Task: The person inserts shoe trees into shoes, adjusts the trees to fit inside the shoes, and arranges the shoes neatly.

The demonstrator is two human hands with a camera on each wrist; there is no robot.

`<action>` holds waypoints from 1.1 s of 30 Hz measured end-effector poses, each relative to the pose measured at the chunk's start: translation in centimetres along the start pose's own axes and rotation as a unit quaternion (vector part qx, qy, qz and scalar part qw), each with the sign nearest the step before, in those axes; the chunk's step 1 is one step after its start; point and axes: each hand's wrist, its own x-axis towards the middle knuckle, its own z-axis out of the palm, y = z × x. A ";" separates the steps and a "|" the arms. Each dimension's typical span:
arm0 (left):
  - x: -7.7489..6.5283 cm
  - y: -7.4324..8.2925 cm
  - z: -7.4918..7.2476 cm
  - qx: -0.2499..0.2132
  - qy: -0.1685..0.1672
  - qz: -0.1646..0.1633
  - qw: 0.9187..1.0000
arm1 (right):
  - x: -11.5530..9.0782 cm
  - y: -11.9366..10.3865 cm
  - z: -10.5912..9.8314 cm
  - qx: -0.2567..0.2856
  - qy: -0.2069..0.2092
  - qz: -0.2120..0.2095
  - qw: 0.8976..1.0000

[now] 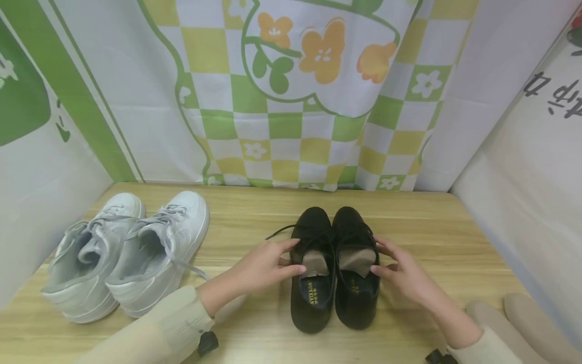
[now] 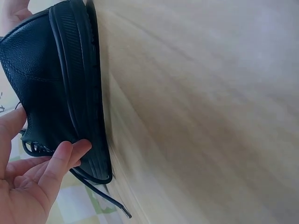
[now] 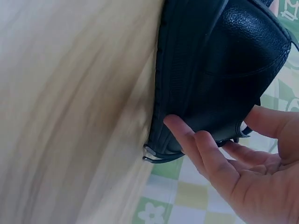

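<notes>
A pair of black lace-up shoes stands side by side on the wooden board, toes toward the patterned cloth. My left hand (image 1: 265, 265) touches the outer side of the left black shoe (image 1: 312, 311), its thumb at the opening's edge. In the left wrist view, the left fingers (image 2: 60, 161) lie against the shoe's side near a loose lace. My right hand (image 1: 404, 270) touches the right black shoe (image 1: 356, 306) from its outer side, thumb by the tongue. The right wrist view shows the right fingers (image 3: 219, 163) loosely extended along that shoe's side. Both soles rest on the board.
White lace-up sneakers (image 1: 159, 253) stand at the left, a lace trailing toward my left forearm. Beige rounded footwear (image 1: 536, 323) lies partly in view at the lower right. Checked cloth (image 1: 282, 121) hangs behind the wooden board (image 1: 245, 217), and white cloth (image 1: 536, 202) borders the right.
</notes>
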 end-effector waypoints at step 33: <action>7.7 2.4 2.2 -0.005 -0.017 0.007 1.000 | 1.3 2.6 -6.0 -0.031 -0.038 0.150 0.988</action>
